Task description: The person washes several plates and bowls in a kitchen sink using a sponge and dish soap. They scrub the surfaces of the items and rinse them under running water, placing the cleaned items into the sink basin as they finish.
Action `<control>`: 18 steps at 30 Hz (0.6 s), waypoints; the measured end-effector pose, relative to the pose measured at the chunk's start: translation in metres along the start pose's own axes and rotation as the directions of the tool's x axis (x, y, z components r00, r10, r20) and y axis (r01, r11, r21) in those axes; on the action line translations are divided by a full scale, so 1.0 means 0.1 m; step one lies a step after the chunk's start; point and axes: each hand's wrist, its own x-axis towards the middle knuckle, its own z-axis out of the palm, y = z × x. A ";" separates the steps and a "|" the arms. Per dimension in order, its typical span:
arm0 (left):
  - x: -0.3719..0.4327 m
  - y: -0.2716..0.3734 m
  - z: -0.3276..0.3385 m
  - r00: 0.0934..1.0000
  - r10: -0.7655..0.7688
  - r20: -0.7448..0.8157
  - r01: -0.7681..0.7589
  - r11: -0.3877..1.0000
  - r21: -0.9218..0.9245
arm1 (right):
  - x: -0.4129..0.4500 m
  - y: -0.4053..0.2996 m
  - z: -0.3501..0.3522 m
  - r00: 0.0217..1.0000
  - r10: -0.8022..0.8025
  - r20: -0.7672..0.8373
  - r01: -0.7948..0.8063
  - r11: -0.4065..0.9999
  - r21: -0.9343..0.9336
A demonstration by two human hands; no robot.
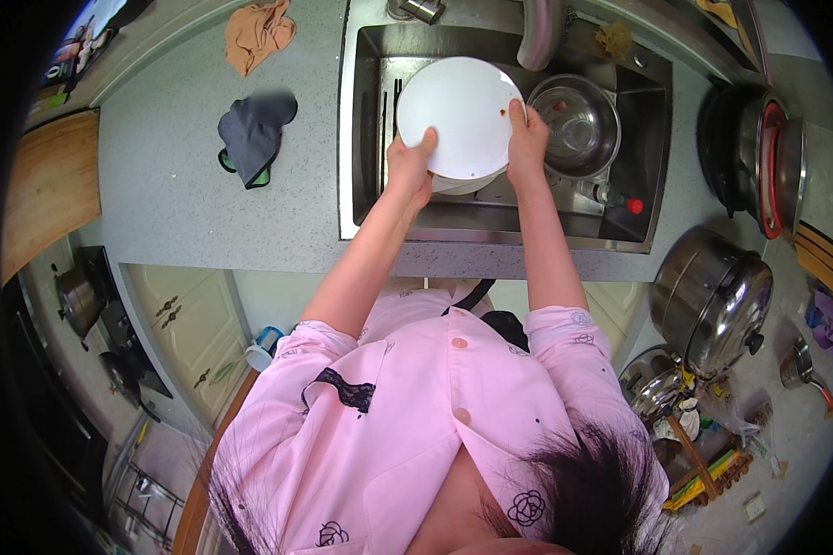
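Observation:
A white round plate (458, 118) with a small reddish-brown spot near its right edge is held over the stainless steel sink (500, 239). My left hand (411, 165) grips its lower left rim, thumb on top. My right hand (527, 142) grips its right rim, also thumb on top. Under it, more white dishes (466, 186) show; whether my fingers hold them too I cannot tell. Right of the plate stands a steel bowl (575, 126) with some liquid and a small reddish bit in it. A clear bottle with a red cap (609, 195) lies in the sink's lower right part.
A grey cloth (250, 142) and an orange cloth (260, 35) lie on the speckled counter (173, 208) at left. The faucet (420, 8) is behind the sink, with a tan scrubber (613, 39) at its back right. A large steel pot (711, 302) stands at right.

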 end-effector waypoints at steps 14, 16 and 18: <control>-0.10 -0.02 -0.01 0.998 0.053 0.045 -0.047 0.992 -0.115 | 0.08 0.03 0.11 0.969 -0.191 -0.156 0.161 0.969 -0.187; -0.07 -0.03 -0.07 0.999 0.039 0.023 -0.036 0.991 -0.129 | 0.16 0.05 0.05 0.948 -0.224 -0.225 0.178 0.962 -0.208; -0.05 0.00 -0.09 0.999 0.041 0.030 -0.036 0.987 -0.158 | 0.24 0.17 -0.13 0.945 -0.173 -0.276 0.155 0.984 -0.087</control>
